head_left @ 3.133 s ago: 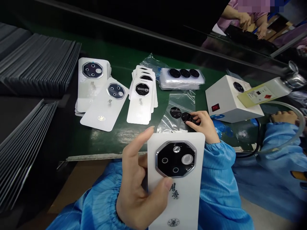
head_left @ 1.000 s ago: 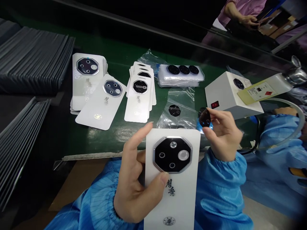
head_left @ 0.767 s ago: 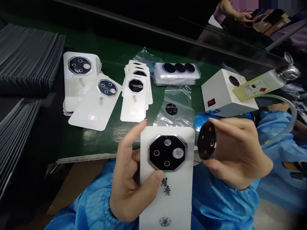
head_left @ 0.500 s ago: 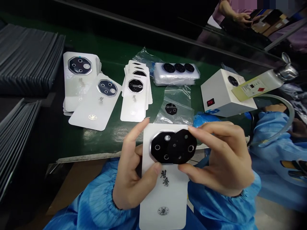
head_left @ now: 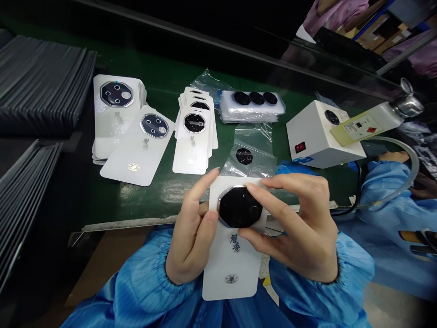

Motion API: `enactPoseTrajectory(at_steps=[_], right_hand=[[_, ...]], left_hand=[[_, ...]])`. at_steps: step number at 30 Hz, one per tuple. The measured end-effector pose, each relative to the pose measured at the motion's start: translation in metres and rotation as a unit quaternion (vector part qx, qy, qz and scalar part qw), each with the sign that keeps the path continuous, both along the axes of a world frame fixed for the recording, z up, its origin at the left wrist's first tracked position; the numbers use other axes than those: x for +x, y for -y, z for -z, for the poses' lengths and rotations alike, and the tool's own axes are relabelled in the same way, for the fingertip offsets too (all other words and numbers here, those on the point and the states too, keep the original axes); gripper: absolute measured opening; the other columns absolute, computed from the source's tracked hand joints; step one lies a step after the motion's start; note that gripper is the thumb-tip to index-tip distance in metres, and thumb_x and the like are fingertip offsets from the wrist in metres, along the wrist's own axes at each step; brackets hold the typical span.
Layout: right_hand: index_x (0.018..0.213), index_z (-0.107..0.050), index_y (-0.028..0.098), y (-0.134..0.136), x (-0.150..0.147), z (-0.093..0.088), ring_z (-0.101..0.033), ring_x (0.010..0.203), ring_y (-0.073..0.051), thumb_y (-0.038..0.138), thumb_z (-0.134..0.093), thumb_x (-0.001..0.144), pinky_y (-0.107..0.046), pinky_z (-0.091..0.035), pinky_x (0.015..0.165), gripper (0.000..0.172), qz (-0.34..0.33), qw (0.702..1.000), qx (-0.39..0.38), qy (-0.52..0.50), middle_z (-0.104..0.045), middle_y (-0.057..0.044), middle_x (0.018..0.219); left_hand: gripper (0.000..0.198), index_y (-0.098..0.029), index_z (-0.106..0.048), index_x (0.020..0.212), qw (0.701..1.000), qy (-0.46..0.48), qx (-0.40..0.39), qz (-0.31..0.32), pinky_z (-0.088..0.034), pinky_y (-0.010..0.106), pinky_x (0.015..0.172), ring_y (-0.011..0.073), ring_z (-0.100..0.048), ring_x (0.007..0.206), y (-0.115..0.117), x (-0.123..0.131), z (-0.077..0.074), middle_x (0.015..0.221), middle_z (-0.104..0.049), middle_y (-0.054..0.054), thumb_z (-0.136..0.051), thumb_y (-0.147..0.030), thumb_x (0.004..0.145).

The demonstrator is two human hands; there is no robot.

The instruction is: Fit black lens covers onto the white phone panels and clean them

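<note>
My left hand [head_left: 191, 237] grips a white display card [head_left: 232, 264] along its left edge, with the fingers curled behind it. My right hand [head_left: 293, 232] holds a black octagonal lens piece [head_left: 237, 207] down on the card's silver-rimmed octagon, and its fingertips cover part of the piece. The card's printed characters show below. Nearby on the green mat lie white cards with camera-module faces [head_left: 136, 150] and a stack of similar cards [head_left: 194, 146]. A clear plastic bag [head_left: 247, 164] with one black lens piece lies just beyond my hands.
A bag of several black lens pieces [head_left: 252, 107] lies at the back. A white box with a red switch [head_left: 316, 136] stands to the right, beside a clear tube [head_left: 399, 159]. Dark stacked sheets [head_left: 41, 82] fill the left. A co-worker's blue sleeve [head_left: 389, 191] shows at right.
My right hand has brought the black lens piece from beside the bag, leftward onto the card's octagon, now covering it. The card has shifted up and both hands sit closer together.
</note>
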State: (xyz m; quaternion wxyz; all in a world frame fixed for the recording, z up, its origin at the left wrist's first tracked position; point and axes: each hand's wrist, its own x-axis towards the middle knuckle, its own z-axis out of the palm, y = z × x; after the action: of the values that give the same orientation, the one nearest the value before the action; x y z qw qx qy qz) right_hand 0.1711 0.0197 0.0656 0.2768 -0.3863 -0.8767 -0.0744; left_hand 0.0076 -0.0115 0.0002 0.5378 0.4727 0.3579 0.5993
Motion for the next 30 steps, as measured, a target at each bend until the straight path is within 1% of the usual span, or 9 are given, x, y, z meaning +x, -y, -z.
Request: enactPoseTrajectory(at_steps=[5,8,10,15,22,26,30], right_hand=[[0.108,-0.061,0.015,0.0016,0.0001,-0.0004,-0.055,0.092,-0.026,0.040,-0.067,0.077,-0.041,-0.045,0.075,0.041,0.007,1.000,0.003,0.016,-0.057,-0.011,0.100],[0.108,-0.061,0.015,0.0023,0.0011,0.0000,-0.055,0.092,-0.026,0.040,-0.068,0.076,-0.041,-0.044,0.076,0.041,0.009,1.000,-0.001,0.020,-0.057,-0.012,0.101],[0.109,-0.061,0.015,0.0025,0.0019,0.0001,-0.054,0.093,-0.026,0.039,-0.068,0.076,-0.041,-0.044,0.077,0.042,0.005,1.000,-0.005,0.023,-0.057,-0.012,0.102],[0.109,-0.061,0.015,0.0026,0.0029,-0.0004,-0.054,0.093,-0.026,0.039,-0.068,0.076,-0.041,-0.045,0.077,0.042,0.002,1.000,-0.011,0.029,-0.056,-0.012,0.102],[0.111,-0.059,0.017,0.0023,0.0045,-0.0012,-0.054,0.092,-0.025,0.041,-0.066,0.077,-0.041,-0.045,0.075,0.042,0.000,0.999,-0.008,0.038,-0.057,-0.011,0.102],[0.111,-0.059,0.017,0.0019,0.0046,-0.0024,-0.055,0.091,-0.024,0.041,-0.065,0.078,-0.040,-0.046,0.074,0.041,-0.005,0.999,-0.014,0.049,-0.058,-0.011,0.101],[0.109,-0.060,0.014,0.0027,0.0037,-0.0053,-0.055,0.090,-0.023,0.037,-0.066,0.078,-0.039,-0.045,0.072,0.040,-0.014,0.999,-0.022,0.043,-0.059,-0.012,0.098]], left_hand=[[0.043,-0.030,-0.036,0.138,1.000,-0.008,0.019,0.004,-0.039,0.019,0.037,0.0077,-0.050,0.043,-0.0010,0.0011,-0.0022,0.062,-0.062,-0.003,-0.038,-0.022,0.096],[0.043,-0.029,-0.035,0.138,0.999,-0.025,0.019,0.001,-0.037,0.019,0.034,0.0081,-0.047,0.040,-0.0016,0.0015,-0.0021,0.058,-0.059,-0.004,-0.039,-0.022,0.095],[0.044,-0.030,-0.034,0.138,0.999,-0.034,0.015,0.004,-0.037,0.020,0.034,0.0086,-0.047,0.039,-0.0014,0.0010,-0.0017,0.056,-0.058,-0.004,-0.039,-0.022,0.095],[0.045,-0.031,-0.033,0.138,0.999,-0.037,0.011,0.016,-0.037,0.020,0.035,0.0092,-0.048,0.040,-0.0011,-0.0012,-0.0023,0.060,-0.063,-0.004,-0.040,-0.021,0.095],[0.047,-0.031,-0.032,0.139,0.999,-0.012,0.025,0.045,-0.041,0.021,0.034,0.0114,-0.053,0.041,-0.0029,-0.0013,-0.0016,0.067,-0.067,-0.002,-0.040,-0.020,0.094],[0.048,-0.029,-0.031,0.139,0.999,-0.001,0.014,0.048,-0.042,0.022,0.035,0.0125,-0.054,0.044,-0.0023,-0.0019,-0.0015,0.065,-0.065,-0.002,-0.041,-0.020,0.093],[0.048,-0.029,-0.032,0.139,0.998,0.001,0.020,0.055,-0.041,0.020,0.034,0.0108,-0.053,0.042,-0.0021,-0.0032,-0.0015,0.064,-0.063,-0.002,-0.041,-0.018,0.093]])
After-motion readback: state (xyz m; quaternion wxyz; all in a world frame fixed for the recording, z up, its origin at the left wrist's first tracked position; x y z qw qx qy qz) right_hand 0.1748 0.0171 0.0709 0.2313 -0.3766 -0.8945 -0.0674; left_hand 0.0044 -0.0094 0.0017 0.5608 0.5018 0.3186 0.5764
